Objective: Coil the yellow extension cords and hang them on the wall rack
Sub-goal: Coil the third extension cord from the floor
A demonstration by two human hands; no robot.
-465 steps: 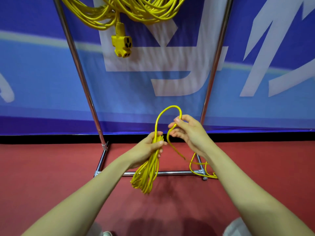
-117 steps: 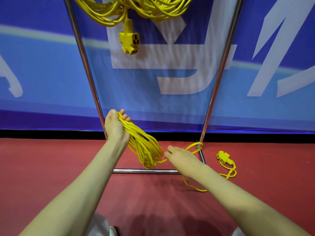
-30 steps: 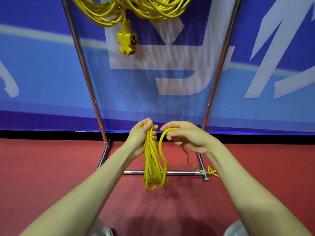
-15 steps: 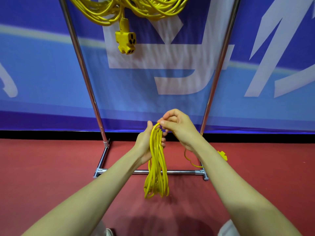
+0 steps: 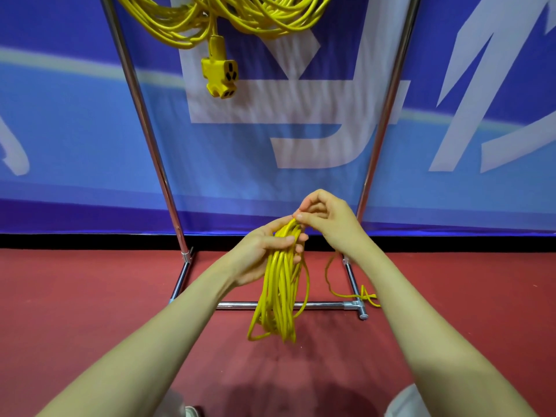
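Red floor (image 5: 90, 296) meets a blue banner (image 5: 75, 130) toward 12 o'clock. Low in the middle hangs the yellow cord coil (image 5: 279, 284), its loops drooping toward 6 o'clock, clear of the floor. The left hand (image 5: 264, 251) grips the bundle near its top, fingers wrapped round the strands. At the coil's 1 o'clock, the right hand (image 5: 328, 218), fingers curled, pinches the topmost strand between thumb and forefinger. A loose tail (image 5: 331, 281) drops at 3 o'clock to the floor beside the foot of the metal rack (image 5: 388, 115). At 11 o'clock, hung cords (image 5: 228, 13) drape from the rack, a socket block (image 5: 221, 75) dangling below.
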